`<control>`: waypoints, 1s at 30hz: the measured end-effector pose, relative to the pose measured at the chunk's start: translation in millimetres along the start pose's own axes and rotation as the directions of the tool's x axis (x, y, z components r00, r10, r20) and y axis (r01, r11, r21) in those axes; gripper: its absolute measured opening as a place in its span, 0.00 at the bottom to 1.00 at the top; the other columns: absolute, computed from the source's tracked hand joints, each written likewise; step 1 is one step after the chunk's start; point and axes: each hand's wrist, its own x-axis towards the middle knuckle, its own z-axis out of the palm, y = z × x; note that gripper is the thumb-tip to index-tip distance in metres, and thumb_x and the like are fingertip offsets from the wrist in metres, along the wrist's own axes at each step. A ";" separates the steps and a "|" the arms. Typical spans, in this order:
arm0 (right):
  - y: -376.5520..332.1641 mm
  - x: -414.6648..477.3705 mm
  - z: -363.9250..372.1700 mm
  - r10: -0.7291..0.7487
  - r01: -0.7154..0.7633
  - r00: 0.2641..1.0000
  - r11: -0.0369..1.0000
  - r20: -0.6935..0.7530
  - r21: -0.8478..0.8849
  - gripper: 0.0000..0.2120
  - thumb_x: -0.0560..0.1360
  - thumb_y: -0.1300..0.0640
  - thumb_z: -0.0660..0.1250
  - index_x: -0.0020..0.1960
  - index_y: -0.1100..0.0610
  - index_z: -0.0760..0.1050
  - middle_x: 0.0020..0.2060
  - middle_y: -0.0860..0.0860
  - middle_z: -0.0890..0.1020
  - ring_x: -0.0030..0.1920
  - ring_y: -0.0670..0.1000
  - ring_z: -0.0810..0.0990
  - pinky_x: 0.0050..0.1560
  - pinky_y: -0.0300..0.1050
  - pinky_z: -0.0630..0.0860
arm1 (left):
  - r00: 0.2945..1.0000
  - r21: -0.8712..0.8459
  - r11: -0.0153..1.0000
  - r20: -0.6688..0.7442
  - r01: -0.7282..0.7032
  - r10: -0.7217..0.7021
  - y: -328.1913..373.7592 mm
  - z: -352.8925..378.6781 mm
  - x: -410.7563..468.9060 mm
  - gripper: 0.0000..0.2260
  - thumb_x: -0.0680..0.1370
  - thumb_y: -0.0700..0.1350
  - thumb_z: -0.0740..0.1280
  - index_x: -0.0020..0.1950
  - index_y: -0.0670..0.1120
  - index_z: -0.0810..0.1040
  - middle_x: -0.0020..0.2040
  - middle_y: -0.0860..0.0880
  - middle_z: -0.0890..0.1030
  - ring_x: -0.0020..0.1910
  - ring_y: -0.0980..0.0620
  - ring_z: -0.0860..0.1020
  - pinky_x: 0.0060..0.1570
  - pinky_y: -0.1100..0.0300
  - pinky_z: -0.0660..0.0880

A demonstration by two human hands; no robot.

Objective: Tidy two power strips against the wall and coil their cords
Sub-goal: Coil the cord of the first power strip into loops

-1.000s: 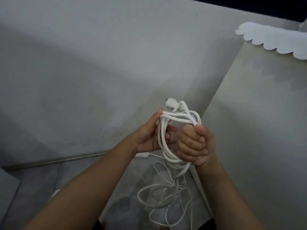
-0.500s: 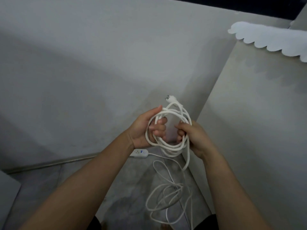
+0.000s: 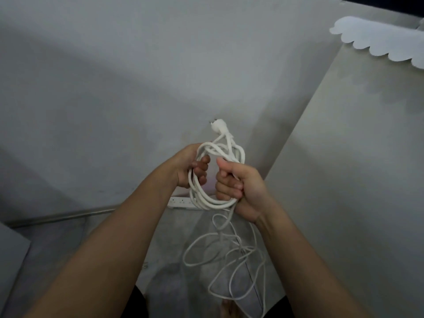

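Note:
A white cord coil (image 3: 207, 198) hangs in the air in front of a wall corner. My left hand (image 3: 193, 166) grips the coil's left side, with loops running over its fingers. My right hand (image 3: 238, 182) is a fist closed on the coil's right side. The white plug (image 3: 218, 126) sticks up above both hands. Loose cord (image 3: 229, 255) trails from the coil down to a tangle on the floor. A white power strip (image 3: 179, 201) lies on the floor against the wall, partly hidden behind my left hand and the coil.
Grey walls meet in a corner just behind the hands, and the right wall (image 3: 344, 180) stands close. A white scalloped sheet (image 3: 378, 42) hangs at the upper right. A metal strip (image 3: 68, 214) runs along the wall's base. A grey edge (image 3: 11, 244) juts in at lower left.
My right hand slid from the coil's top to a fist on its right side. The coil's loops drew longer and tighter, and more loose cord lifted off the floor.

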 end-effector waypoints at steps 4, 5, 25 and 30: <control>0.0 -5.9 3.8 -0.019 0.008 0.994 0.995 0.107 0.101 0.14 0.74 0.55 0.61 0.30 0.56 0.69 0.16 0.45 0.63 0.16 0.42 0.61 0.21 0.36 0.62 | 0.999 0.015 0.999 0.028 -0.029 0.028 -2.0 2.2 0.5 0.26 0.78 0.55 0.56 0.21 0.47 0.68 0.14 0.53 0.61 0.13 0.57 0.62 0.20 0.70 0.66; -1.4 -5.3 4.0 -0.034 0.023 0.996 0.990 0.080 0.138 0.13 0.74 0.54 0.62 0.31 0.55 0.68 0.17 0.45 0.63 0.16 0.42 0.62 0.22 0.35 0.63 | 0.997 0.006 0.997 0.021 -0.072 0.072 -2.7 4.2 1.0 0.27 0.78 0.58 0.57 0.22 0.47 0.69 0.14 0.53 0.62 0.14 0.56 0.63 0.21 0.69 0.66; -83.5 -48.6 -56.9 -0.369 0.355 0.926 0.792 -0.074 0.497 0.23 0.78 0.39 0.57 0.31 0.53 0.66 0.16 0.46 0.62 0.16 0.43 0.62 0.24 0.32 0.63 | 0.743 0.936 -0.155 0.345 -0.316 0.574 -81.1 -18.0 33.3 0.33 0.67 0.75 0.57 0.42 0.47 0.82 0.41 0.48 0.82 0.45 0.51 0.78 0.47 0.58 0.73; -91.4 -73.0 -71.2 -0.297 0.222 0.945 0.892 0.138 0.394 0.22 0.78 0.44 0.59 0.30 0.56 0.67 0.17 0.45 0.56 0.16 0.43 0.55 0.23 0.37 0.62 | 0.752 0.960 0.103 0.133 -0.259 0.646 -40.7 -20.3 23.7 0.28 0.64 0.74 0.63 0.24 0.49 0.77 0.23 0.46 0.75 0.24 0.53 0.73 0.31 0.54 0.70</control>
